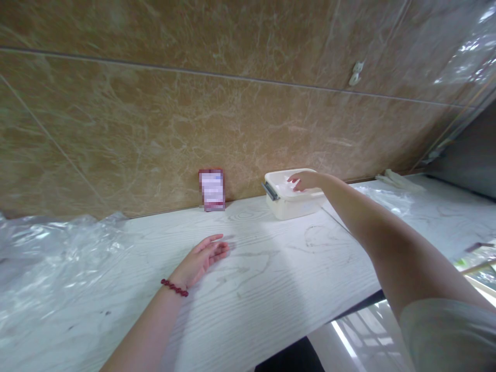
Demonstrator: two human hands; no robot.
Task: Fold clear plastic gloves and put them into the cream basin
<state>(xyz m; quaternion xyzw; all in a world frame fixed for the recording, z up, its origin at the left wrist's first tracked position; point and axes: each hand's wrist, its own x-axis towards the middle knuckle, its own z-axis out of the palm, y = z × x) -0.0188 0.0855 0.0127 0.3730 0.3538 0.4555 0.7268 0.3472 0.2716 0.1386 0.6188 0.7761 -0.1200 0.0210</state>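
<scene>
A white plastic storage box [294, 209] with a pale lid and a grey side latch stands on the table against the wall. My right hand [306, 181] is over the lid, fingers bent and apart; whether the fingertips touch it I cannot tell. Nothing shows in its grasp. My left hand [205, 256], with a red bead bracelet [174, 288] at the wrist, is low over the white wood-grain tabletop [240, 289]. Its fingers are stretched out and it holds nothing. Beyond it, a small red-edged card or screen [212, 190], its face blurred out, leans on the wall.
Clear plastic sheeting [58, 268] covers the left end of the table. More clear film [387, 199] and a whitish cloth-like item [399, 181] lie right of the box. A brown marbled tile wall [155, 129] rises behind. The table's front edge drops to a shiny floor [360, 336].
</scene>
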